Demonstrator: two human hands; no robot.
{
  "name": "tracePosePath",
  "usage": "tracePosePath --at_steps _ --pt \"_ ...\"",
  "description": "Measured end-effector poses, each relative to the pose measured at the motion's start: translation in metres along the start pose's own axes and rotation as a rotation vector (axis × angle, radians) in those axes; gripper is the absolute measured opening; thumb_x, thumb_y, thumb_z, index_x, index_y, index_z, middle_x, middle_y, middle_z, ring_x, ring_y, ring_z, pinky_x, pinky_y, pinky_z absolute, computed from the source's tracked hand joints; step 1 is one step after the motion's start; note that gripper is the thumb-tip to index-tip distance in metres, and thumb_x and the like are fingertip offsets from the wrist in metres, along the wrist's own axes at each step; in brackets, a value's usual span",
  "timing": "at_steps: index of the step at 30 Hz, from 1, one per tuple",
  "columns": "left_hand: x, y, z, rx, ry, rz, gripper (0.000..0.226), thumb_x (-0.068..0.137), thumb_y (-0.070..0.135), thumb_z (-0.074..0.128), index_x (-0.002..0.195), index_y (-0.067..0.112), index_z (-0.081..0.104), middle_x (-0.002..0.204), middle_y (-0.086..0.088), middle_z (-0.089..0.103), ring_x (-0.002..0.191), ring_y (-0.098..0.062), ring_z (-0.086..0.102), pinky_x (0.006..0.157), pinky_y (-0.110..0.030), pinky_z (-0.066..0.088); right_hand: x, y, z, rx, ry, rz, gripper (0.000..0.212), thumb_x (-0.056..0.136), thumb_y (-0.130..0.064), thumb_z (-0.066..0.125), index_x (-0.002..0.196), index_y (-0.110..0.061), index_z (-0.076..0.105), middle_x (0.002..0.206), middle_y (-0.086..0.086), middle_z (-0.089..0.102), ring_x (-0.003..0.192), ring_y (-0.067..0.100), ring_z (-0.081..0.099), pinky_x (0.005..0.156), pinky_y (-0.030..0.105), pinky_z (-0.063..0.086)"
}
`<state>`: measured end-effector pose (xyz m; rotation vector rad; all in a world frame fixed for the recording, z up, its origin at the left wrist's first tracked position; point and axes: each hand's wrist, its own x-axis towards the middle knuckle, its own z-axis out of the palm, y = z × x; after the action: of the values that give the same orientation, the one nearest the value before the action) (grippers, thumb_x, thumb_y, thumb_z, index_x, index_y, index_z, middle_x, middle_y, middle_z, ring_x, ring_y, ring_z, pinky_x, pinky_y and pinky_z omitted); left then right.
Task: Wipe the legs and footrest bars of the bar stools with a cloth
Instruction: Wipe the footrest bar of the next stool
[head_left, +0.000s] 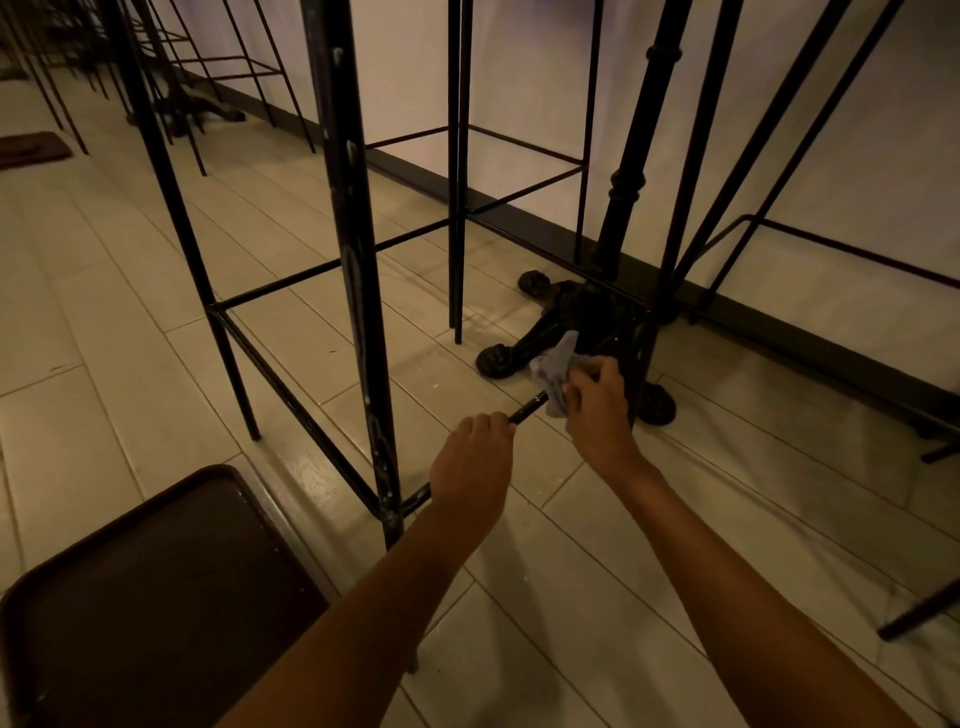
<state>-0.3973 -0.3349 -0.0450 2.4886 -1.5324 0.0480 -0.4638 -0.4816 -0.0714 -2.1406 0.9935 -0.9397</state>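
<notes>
A black metal bar stool stands in front of me, its near leg (358, 291) running down the middle of the view. Its low footrest bar (530, 408) runs from that leg toward the right. My left hand (472, 462) grips this bar from above. Just beyond it, my right hand (597, 410) holds a grey cloth (553, 371) bunched around the same bar, fingers curled over the fabric. The far end of the bar is hidden behind my right hand.
An ornate black table base (582, 322) with round feet stands right behind the cloth. More black stools (514, 171) line the white wall. A dark brown seat (156, 587) fills the lower left. The floor is pale tile; a dark mat (31, 148) lies far left.
</notes>
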Motion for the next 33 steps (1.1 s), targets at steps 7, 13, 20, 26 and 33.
tracePosePath --at_steps 7,13,20,26,33 --pt "0.000 -0.001 -0.002 0.013 -0.040 0.014 0.039 0.095 0.010 0.043 0.134 0.009 0.035 0.127 -0.009 0.046 0.113 -0.021 0.046 0.097 -0.030 0.040 0.041 0.002 -0.016 -0.151 -0.064 0.110 0.030 0.092 -0.003 0.048 0.121 0.003 0.050 0.134 0.015 0.033 0.114 0.026 0.048 0.102 0.031 0.040" --pt "-0.001 -0.002 -0.001 0.010 -0.041 0.027 0.040 0.094 0.010 0.045 0.133 0.009 0.036 0.126 -0.008 0.047 0.112 -0.020 0.047 0.095 -0.030 0.041 0.053 0.002 -0.021 -0.159 -0.062 0.153 0.032 0.093 -0.005 0.045 0.125 0.002 0.047 0.135 0.018 0.042 0.120 0.030 0.047 0.099 0.031 0.038" --pt "0.000 -0.001 0.000 -0.025 -0.019 -0.004 0.033 0.098 0.016 0.041 0.131 0.010 0.038 0.126 -0.007 0.049 0.113 -0.020 0.048 0.095 -0.030 0.041 0.029 -0.004 -0.011 -0.217 -0.105 0.001 0.032 0.095 -0.001 0.037 0.124 0.005 0.048 0.132 0.023 0.043 0.123 0.034 0.042 0.106 0.040 0.036" --pt "0.001 -0.001 -0.001 -0.007 -0.038 0.017 0.037 0.096 0.013 0.044 0.132 0.010 0.038 0.128 -0.008 0.048 0.114 -0.020 0.047 0.096 -0.030 0.041 0.026 -0.010 -0.012 -0.140 -0.111 0.073 0.031 0.096 -0.005 0.036 0.124 0.004 0.047 0.132 0.021 0.042 0.119 0.030 0.045 0.099 0.031 0.039" --pt "0.000 0.002 -0.003 -0.029 -0.004 -0.037 0.027 0.101 0.019 0.035 0.126 0.010 0.042 0.122 -0.007 0.053 0.109 -0.021 0.049 0.088 -0.029 0.042 -0.016 -0.030 0.004 -0.037 -0.149 -0.059 0.035 0.096 -0.004 0.034 0.129 -0.004 0.045 0.132 0.017 0.042 0.119 0.026 0.046 0.095 0.022 0.035"
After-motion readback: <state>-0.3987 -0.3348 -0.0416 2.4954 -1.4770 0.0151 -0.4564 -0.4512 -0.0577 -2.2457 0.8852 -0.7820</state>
